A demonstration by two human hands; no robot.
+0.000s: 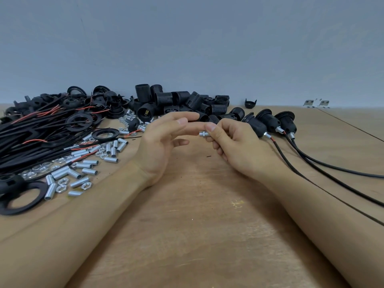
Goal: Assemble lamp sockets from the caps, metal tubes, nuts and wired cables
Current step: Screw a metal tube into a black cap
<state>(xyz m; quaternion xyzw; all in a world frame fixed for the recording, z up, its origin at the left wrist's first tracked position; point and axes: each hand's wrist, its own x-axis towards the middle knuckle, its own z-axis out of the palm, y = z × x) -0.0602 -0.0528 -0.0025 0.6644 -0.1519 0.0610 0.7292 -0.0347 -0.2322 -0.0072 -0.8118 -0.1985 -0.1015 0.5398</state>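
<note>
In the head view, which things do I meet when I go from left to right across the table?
Black cables → loose metal tubes → left hand → tube with nut held by right hand → three finished sockets → metal brackets.

One head-worn wide-angle view looked forward and down, close over both hands [199, 142], toward the wall [187, 48] beyond them.

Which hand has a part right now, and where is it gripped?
The right hand pinches a metal tube with a nut on it, by its right end. The left hand holds nothing.
</note>
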